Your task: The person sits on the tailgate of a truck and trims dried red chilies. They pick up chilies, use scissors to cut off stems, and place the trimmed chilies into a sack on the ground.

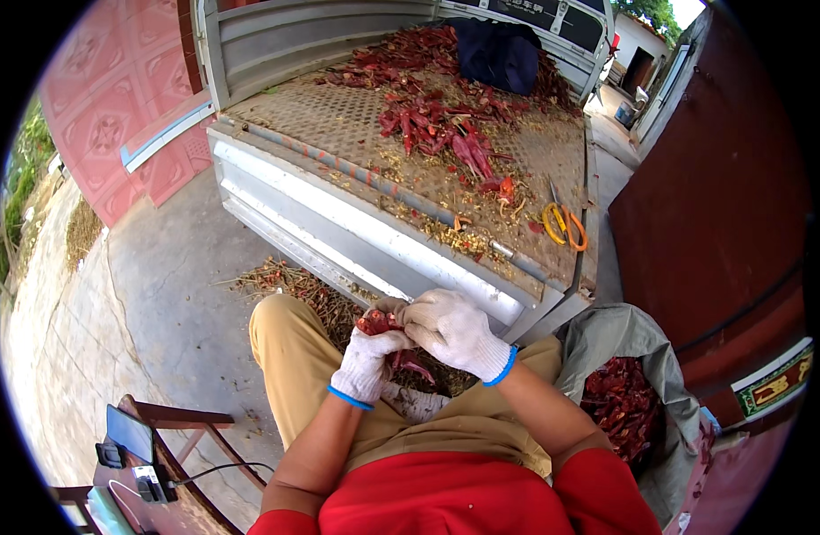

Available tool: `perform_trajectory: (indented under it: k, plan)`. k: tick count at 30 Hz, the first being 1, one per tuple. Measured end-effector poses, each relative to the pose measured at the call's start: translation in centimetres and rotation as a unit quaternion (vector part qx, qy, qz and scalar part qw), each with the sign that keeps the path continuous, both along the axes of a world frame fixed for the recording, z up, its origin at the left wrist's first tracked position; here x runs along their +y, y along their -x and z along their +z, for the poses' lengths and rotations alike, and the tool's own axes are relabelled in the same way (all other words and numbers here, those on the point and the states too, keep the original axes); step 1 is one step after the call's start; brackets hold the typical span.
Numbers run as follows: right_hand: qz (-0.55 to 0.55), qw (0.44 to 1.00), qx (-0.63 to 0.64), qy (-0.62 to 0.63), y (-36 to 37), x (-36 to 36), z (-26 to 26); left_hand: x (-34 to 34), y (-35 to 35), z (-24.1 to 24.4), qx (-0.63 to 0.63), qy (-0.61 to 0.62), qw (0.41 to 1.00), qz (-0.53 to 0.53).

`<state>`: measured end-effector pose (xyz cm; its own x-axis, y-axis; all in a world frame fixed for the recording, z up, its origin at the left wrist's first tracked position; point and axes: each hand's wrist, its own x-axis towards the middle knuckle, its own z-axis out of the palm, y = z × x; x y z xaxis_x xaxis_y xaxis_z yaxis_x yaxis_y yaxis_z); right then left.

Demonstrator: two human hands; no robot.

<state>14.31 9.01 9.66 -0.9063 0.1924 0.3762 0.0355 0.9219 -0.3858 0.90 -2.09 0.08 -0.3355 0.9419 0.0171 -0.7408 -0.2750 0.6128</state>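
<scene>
A bunch of dried red chili peppers (378, 323) is gripped in my left hand (364, 364), which wears a white knit glove with a blue cuff. Some pepper tails hang below that fist. My right hand (453, 329), gloved the same way, is at the top of the bunch with its fingers bent and pressed together; whether a pepper or stem is between them is hidden. Both hands are above my lap, in front of the truck bed's lowered tailgate (356, 221). Beneath them, a heap of stems and scraps (309, 287) covers the ground.
Loose dried chilies (426, 124) and a dark blue cloth (500, 57) lie on the truck bed. Scissors (565, 224) with orange and yellow handles are near its right edge. At my right stands a grey sack (610, 334) of chilies. A wooden bench (182, 495) with a phone (130, 431) is at left.
</scene>
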Motion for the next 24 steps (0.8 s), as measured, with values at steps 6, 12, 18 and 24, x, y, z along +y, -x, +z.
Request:
perform_trajectory:
  k: [6, 12, 18, 24]
  plan:
    - [-0.168, 0.966, 0.117, 0.158, 0.5, -2.4, -3.2, -0.6, -0.7, 1.2, 0.026, 0.059, 0.997, 0.041]
    - [-0.268, 0.802, 0.098, 0.525, 0.4, -1.2, -5.6, -0.7, -0.9, 1.7, -0.005, 0.039, 0.998, 0.043]
    - [-0.347, 0.897, -0.206, 0.178, -2.4, -0.3, -3.0, -0.1, -0.3, -0.4, 0.032, 0.025, 0.999, 0.036]
    - [-0.315, 0.930, -0.096, 0.162, -5.3, -1.3, -7.7, 0.1, -2.0, 1.9, 0.030, 0.045, 0.998, -0.019]
